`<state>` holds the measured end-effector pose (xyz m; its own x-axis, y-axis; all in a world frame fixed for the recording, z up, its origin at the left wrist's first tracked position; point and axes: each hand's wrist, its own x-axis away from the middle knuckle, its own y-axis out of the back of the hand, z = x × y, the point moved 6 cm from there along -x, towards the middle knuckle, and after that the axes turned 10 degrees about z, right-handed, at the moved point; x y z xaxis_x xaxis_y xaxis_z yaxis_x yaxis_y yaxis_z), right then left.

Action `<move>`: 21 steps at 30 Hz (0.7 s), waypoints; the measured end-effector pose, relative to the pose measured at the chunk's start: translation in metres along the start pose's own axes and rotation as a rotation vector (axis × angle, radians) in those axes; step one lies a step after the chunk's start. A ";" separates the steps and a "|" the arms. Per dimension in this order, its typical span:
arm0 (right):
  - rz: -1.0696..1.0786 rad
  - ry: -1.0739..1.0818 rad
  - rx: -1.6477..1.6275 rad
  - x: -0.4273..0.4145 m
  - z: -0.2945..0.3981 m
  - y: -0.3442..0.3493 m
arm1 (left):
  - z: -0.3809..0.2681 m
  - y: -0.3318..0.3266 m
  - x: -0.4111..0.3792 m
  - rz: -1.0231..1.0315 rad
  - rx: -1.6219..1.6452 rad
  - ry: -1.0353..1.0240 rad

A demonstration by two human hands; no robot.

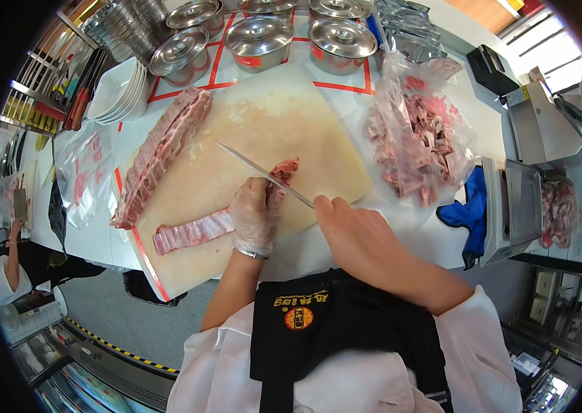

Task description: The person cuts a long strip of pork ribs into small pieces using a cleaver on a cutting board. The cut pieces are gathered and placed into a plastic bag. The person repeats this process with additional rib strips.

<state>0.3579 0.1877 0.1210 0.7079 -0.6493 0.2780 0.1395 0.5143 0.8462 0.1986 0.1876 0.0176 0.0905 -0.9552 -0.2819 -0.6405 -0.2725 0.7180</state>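
Note:
A strip of raw ribs [195, 231] lies across the near part of the pale cutting board [311, 113]. My left hand [254, 211], in a clear plastic glove, presses around the strip towards its right end. The meat end [285, 173] shows beyond my fingers. In my right hand [355, 227], which looks bare, is the handle of a knife. Its blade [249, 163], seen nearly edge-on, crosses over the meat end close to my left fingers; whether it touches the meat I cannot tell. A longer rack of raw ribs [164, 157] rests along the board's left side.
Right of the board is a clear plastic bag [415, 139] of chopped bony meat. Lidded steel pots [258, 44] line the back. Stacked white dishes [115, 93] stand at left, a blue cloth [469, 217] and scale [510, 211] at right. Far left, another person's arm [13, 248] holds a cleaver [21, 204].

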 end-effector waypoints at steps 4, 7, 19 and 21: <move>0.022 0.057 -0.004 -0.021 0.004 0.008 | -0.005 0.005 0.001 -0.027 0.052 0.038; 0.007 0.123 -0.025 -0.044 -0.002 0.004 | 0.003 -0.001 0.002 -0.022 0.071 0.076; 0.210 -0.002 0.037 -0.024 -0.033 0.009 | 0.010 -0.004 -0.006 0.040 0.079 0.155; 0.243 -0.046 0.030 -0.022 -0.036 0.006 | 0.007 -0.006 -0.006 0.095 0.065 0.179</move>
<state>0.3683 0.2251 0.1038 0.6855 -0.5338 0.4950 -0.0520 0.6423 0.7647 0.1960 0.1962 0.0105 0.1571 -0.9832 -0.0930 -0.7002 -0.1773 0.6916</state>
